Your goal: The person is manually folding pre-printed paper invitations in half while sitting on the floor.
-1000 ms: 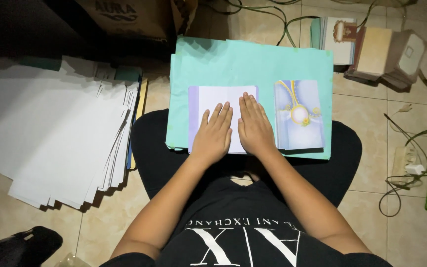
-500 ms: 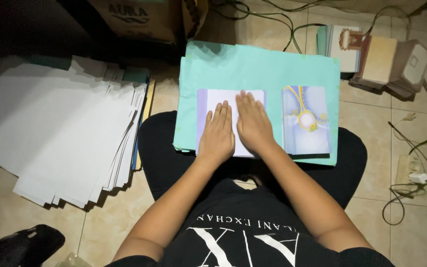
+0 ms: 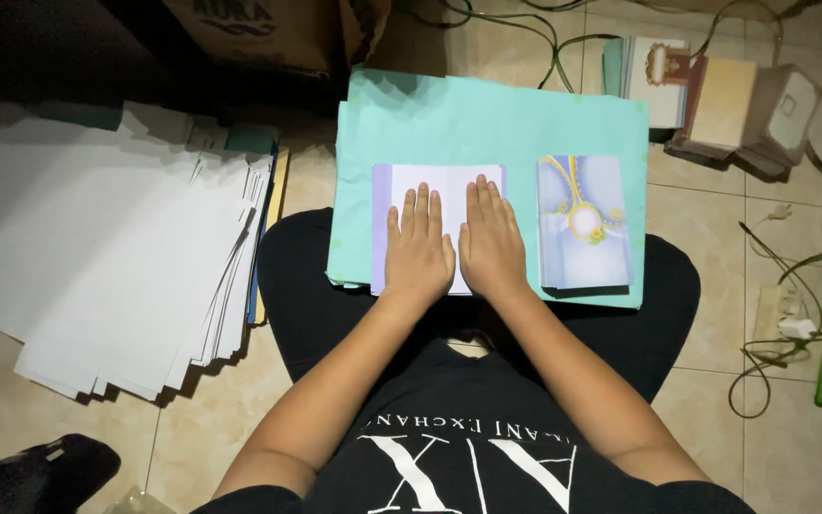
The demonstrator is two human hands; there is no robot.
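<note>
White paper, a folded card (image 3: 438,228) with a pale lilac edge, lies at the centre of the frame on a turquoise sheet (image 3: 487,119) spread across the person's lap. Both hands are pressed flat on it, palms down, fingers straight and close together, gripping nothing. The left hand (image 3: 418,249) covers the card's left-centre part; the right hand (image 3: 490,240) covers its right part, with its outer fingers at the card's right edge. The two hands sit side by side, thumbs nearly touching, so neither is nearer than the other: the card is directly beneath both.

The card's top edge shows beyond the fingertips, toward the top of the frame, and its left strip shows beside the left hand. It is close to square, a little wider than tall, its edges square to the turquoise sheet.

Just right of the right hand, apart from it, lies a small stack of printed cards (image 3: 583,224), light blue with a yellow ornament, long axis running up and down the frame. A big fanned pile of white sheets (image 3: 107,257) rests on the tiled floor at the left, well apart. More card stacks (image 3: 725,105) sit at the upper right beside trailing cables.
</note>
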